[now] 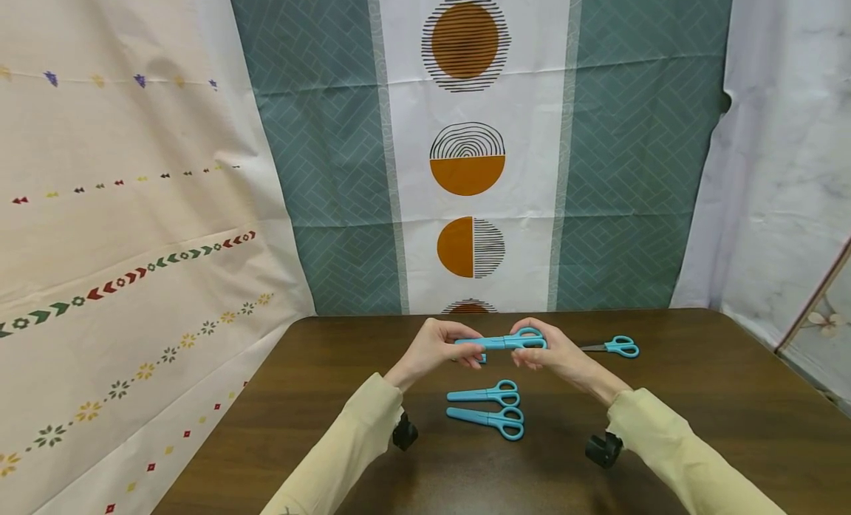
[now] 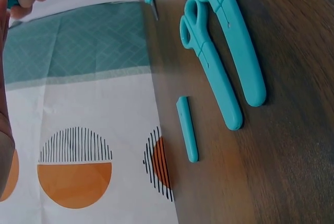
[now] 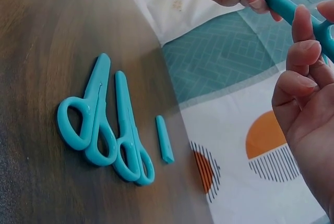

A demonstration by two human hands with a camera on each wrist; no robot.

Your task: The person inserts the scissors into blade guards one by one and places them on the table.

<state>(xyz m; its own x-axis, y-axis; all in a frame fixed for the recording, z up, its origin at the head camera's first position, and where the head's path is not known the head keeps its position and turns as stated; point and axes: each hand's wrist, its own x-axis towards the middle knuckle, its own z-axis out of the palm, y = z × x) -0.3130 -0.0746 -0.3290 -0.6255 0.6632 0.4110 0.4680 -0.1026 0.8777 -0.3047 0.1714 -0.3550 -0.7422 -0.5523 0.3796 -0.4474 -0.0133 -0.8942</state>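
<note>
Fingers of my left hand (image 1: 440, 343) pinch the cover (image 1: 490, 343); my right hand (image 1: 555, 354) grips the scissors handles (image 1: 517, 340), probably for steadiness.

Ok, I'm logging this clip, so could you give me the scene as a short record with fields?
In hand: held scissors, blade capped
Left hand: pinches the capped end
Right hand: grips the handle end
On table: near scissors and far scissors, both capped, side by side
Uncapped: bare scissors, at right
Loose: spare cap, beyond the far scissors
Colour: all blue
</note>
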